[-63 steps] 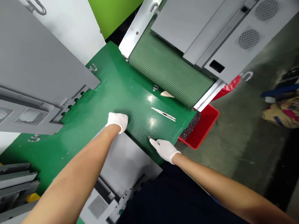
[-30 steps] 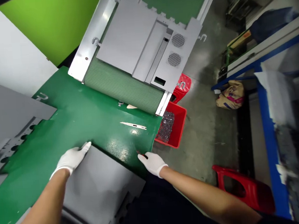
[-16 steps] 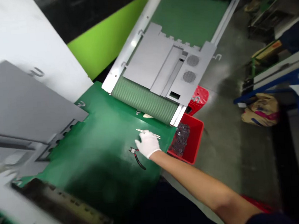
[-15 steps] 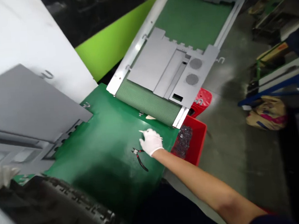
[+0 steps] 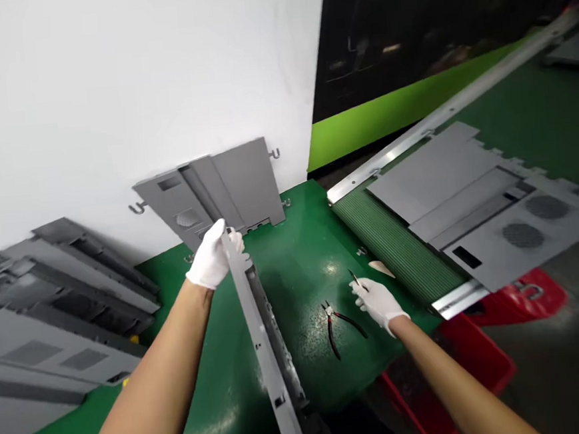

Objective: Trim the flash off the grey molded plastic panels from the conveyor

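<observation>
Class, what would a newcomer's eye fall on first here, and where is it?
Probably the long gray panel, seen edge-on near the centre, gripped by the left hand. Next, to its right, pliers lie open on the green work surface. Further right, a wide gray panel lies on the conveyor.

The green surface (image 5: 230,382) before me fills the lower middle of the frame. On it I see spread pliers (image 5: 330,311), just right of centre, and a pale scrap (image 5: 381,268) farther right, beside the ribbed belt (image 5: 397,245). Left of centre, a grey panel (image 5: 249,183) stands on my surface, leaning on the white wall (image 5: 133,75); more panels (image 5: 57,322) stand at far left. Another panel (image 5: 441,171) lies on the belt.
</observation>
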{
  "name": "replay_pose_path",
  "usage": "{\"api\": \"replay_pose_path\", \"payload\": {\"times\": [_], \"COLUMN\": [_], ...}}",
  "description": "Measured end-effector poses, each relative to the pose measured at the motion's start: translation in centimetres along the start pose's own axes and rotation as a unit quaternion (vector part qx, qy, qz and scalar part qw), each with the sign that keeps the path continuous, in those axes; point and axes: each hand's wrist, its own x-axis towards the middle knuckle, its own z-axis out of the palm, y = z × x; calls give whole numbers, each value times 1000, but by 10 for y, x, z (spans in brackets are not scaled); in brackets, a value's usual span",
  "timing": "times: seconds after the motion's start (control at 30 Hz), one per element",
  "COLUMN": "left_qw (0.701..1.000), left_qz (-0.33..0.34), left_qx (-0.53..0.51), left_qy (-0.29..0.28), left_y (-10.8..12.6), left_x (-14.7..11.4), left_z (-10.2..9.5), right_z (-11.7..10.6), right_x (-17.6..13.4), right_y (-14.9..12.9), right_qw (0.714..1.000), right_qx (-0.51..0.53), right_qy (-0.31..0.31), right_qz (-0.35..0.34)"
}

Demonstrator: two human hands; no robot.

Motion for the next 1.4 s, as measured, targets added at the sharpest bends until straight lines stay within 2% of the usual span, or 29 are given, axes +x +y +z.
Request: {"api": "replay_pose_path", "payload": {"times": [0.07, 0.13, 0.2, 0.3, 0.37, 0.47, 0.53, 0.7, 0.77, 0.93, 1.03, 1.1, 1.2, 1.4], "left_qw": [998, 997, 994, 989, 988, 985, 983, 977, 972, 947, 934, 931, 930, 934], "left_qz": [-7, 17, 49, 44, 40, 52, 42, 29, 33, 35, 46, 59, 73, 76], "left_qx": [-58, -67, -73, -102, -120, -136, -152, -178, -204, -307, -339, -347, -344, -332], "left_qy": [1, 26, 65, 94, 88, 89, 89, 112, 109, 91, 99, 100, 103, 108], "left_y": [9, 17, 22, 20, 14, 6, 0, -9, -11, -13, -14, -15, -17, -18], "left_x": [-3, -10, -20, -34, -40, -48, -53, -63, -65, -67, -66, -63, -59, -57], "left_z": [0, 3, 6, 9, 7, -4, -13, -25, -26, -25, -24, -22, -20, -13], "right_z": [-14, -29, -41, -49, -46, -33, -24, -12, -8, 1, 1, 0, -1, 1], "right_x": [-42, -87, -130, -180, -206, -234, -246, -249, -249, -261, -270, -272, -272, -274], "right_y": [-31, -66, -97, -130, -143, -153, -157, -164, -170, -199, -210, -211, -204, -191], "right_qw": [989, 971, 961, 945, 950, 955, 945, 920, 913, 878, 848, 833, 829, 822], "right_qx": [117, 149, 113, 25, -48, -150, -205, -230, -234, -355, -430, -448, -447, -464], "right_qy": [-73, -143, -180, -233, -214, -117, -87, -145, -141, -56, -35, -48, -85, -81], "right_qz": [-56, -119, -175, -228, -225, -228, -240, -282, -302, -316, -307, -320, -326, -320]}}
